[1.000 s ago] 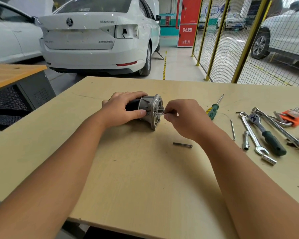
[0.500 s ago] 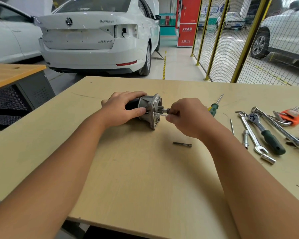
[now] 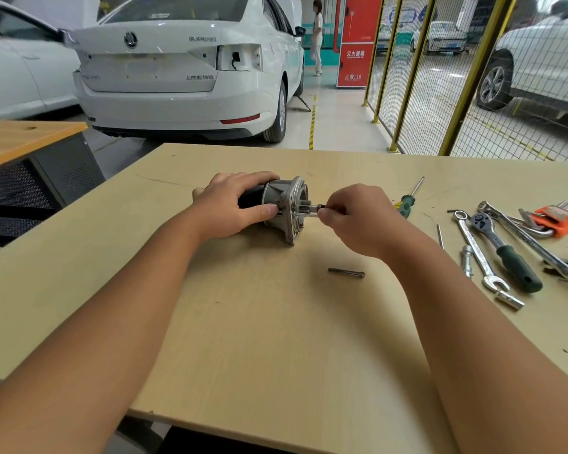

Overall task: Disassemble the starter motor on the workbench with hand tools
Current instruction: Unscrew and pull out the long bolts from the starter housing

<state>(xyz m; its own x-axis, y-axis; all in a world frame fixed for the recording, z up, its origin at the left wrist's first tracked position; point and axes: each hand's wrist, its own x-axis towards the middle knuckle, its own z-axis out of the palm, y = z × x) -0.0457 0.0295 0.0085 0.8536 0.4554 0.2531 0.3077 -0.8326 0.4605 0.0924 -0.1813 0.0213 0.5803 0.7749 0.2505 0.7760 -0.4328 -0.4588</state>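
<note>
My left hand [image 3: 233, 206] gripped the starter motor [image 3: 284, 209]; my right hand [image 3: 358, 217] pinched a through-bolt [image 3: 312, 215], half withdrawn. Next, a straight pull.

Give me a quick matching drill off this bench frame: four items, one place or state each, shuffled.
Items:
1. starter motor
2. loose bolt
3. green-handled screwdriver
4. ratchet

States:
A. lies alone on the workbench, near side of the motor
B. held down by the left hand
C. among the wrenches at the right
D. just beyond the right hand, tip pointing away

Pairs: 1-B, 2-A, 3-D, 4-C
</note>
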